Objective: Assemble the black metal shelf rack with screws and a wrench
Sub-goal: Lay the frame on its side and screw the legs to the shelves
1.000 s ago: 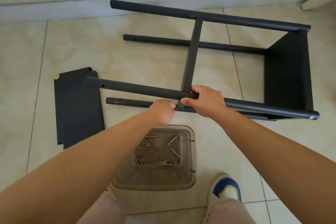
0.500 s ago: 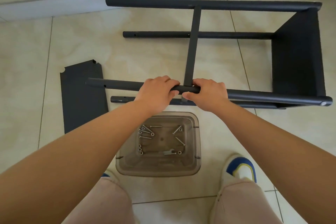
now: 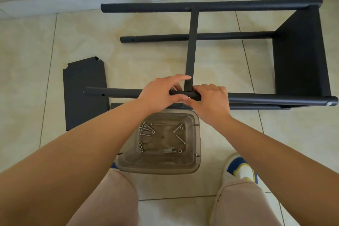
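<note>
The rack [image 3: 300,51] was partly assembled; both hands, left [image 3: 161,93] and right [image 3: 211,101], gripped its near post [image 3: 256,98]; beside it a loose shelf panel [image 3: 82,93] remained unfitted.

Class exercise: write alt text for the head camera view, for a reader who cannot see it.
Both hands, left and right, grip the near pole of a black rack lying on its side on a tiled floor, where a crossbar meets it. A loose panel lies left; a clear bin below holds screws and a wrench.
</note>
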